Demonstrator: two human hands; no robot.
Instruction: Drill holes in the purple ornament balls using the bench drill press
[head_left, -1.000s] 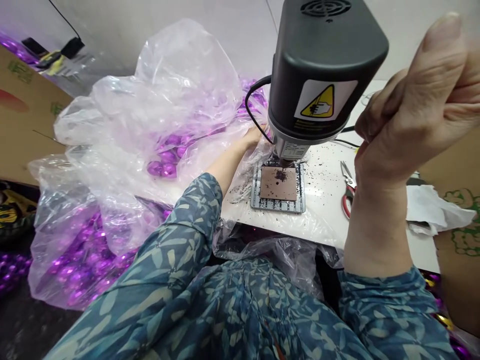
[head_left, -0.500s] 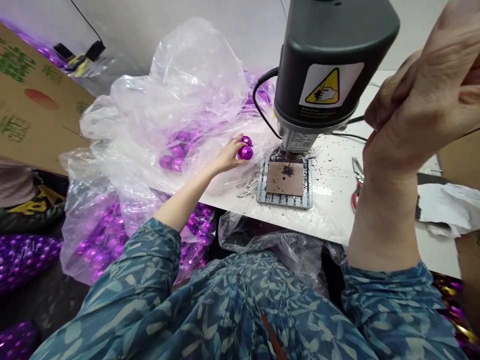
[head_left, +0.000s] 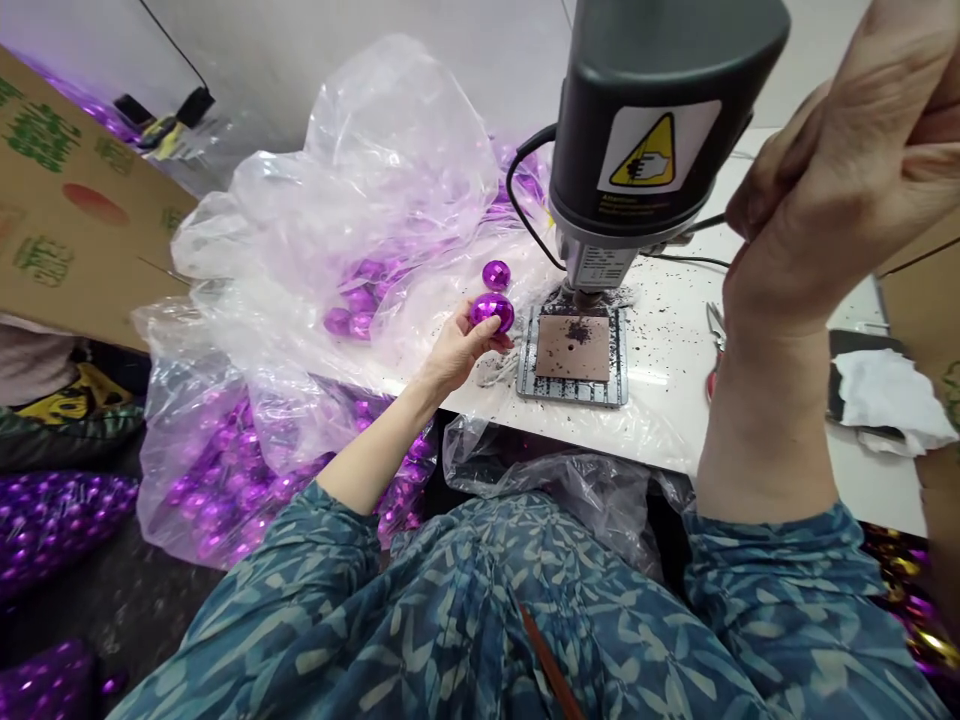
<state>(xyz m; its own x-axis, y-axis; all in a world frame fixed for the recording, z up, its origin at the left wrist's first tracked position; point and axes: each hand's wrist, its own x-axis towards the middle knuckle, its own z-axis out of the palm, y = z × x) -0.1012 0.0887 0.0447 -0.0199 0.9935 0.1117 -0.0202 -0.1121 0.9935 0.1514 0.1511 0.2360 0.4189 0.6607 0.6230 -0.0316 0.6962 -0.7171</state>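
My left hand [head_left: 459,345] grips a shiny purple faceted ball [head_left: 491,314] between thumb and fingers, left of the press plate. Just beyond it is a second, smaller-looking purple ball [head_left: 496,275]; whether the two touch I cannot tell. A dark bench press [head_left: 667,60] with a yellow warning sticker stands over a grey metal base [head_left: 574,392]. On the base lies a brown square pad [head_left: 559,355] with a small hole and dark crumbs. Raised at the right, my right hand [head_left: 847,170] is closed around the end of the press's lever [head_left: 705,224], mostly hidden by the fingers.
Clear plastic bags [head_left: 375,130] with purple balls cover the left of the white table [head_left: 660,350]. Red-handled snips [head_left: 714,350] and white paper [head_left: 889,390] lie at the right. A cardboard box [head_left: 82,200] stands at the left, with more purple bags [head_left: 60,520] below.
My left hand has come from behind the press to its left side, bringing the purple ball into view. My right hand stays raised at the lever. The view has shifted slightly.
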